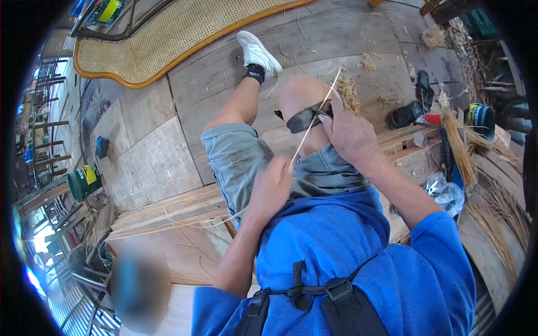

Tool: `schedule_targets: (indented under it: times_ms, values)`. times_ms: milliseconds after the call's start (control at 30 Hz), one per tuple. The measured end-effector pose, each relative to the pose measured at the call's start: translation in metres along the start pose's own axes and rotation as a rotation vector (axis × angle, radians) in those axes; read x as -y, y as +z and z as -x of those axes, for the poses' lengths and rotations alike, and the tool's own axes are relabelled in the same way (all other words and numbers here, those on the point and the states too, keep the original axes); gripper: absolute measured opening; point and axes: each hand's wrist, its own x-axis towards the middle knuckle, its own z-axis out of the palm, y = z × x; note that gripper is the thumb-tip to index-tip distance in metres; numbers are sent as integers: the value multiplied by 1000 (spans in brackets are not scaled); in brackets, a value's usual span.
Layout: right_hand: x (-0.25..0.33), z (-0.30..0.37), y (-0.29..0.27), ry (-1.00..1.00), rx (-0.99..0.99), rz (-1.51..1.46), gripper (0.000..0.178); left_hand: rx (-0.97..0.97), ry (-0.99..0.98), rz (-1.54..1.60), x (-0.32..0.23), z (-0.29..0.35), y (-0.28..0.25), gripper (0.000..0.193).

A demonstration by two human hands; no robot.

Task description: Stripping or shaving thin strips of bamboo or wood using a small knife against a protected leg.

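Observation:
A thin pale rattan strip (309, 132) runs slantwise across my bare knee, over a dark band (305, 119) tied round it. My left hand (271, 187) is closed round the strip at my lap, and the strip's tail trails behind it to the lower left. At the side of the knee my right hand (354, 134) is closed, thumb and fingers pressed to the band where the strip crosses. Something small and dark shows by the thumb; what it is I cannot make out.
A woven cane panel (168, 42) with a wooden rim lies at the upper left. Shavings (348, 92) litter the plank floor. Black footwear (413, 106), a green bucket (481, 120) and fibre bundles (460, 148) are at right. Another green bucket (84, 182) stands at left.

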Motion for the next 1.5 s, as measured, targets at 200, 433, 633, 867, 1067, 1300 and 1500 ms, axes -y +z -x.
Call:
schedule_targets:
  times_ms: [200, 433, 633, 867, 1067, 1300, 1500]
  values:
    - [-2, -12, 5, -13, 17, 11, 34, 111, -697, 314, 70, 198, -74, 22]
    - [15, -14, -1, -47, 126, 8, 42, 86, -233, -362, 71, 167, -79, 27]
    - [10, -5, -1, 4, 101, -49, 45, -101, -24, -156, -25, -14, -25, 34]
    - [12, -9, -6, 82, 136, -63, 39, -79, 47, -210, -40, -72, 2, 34]
    - [2, -12, -3, 61, 97, -66, 34, 5, 9, -108, 2, 27, -22, 27]
    - [2, -14, -6, 106, 133, -50, 35, 13, -227, 50, 23, 192, -90, 24]
    - [-11, 2, -13, 11, -25, -327, 31, -513, -278, -70, 18, 137, -87, 12]
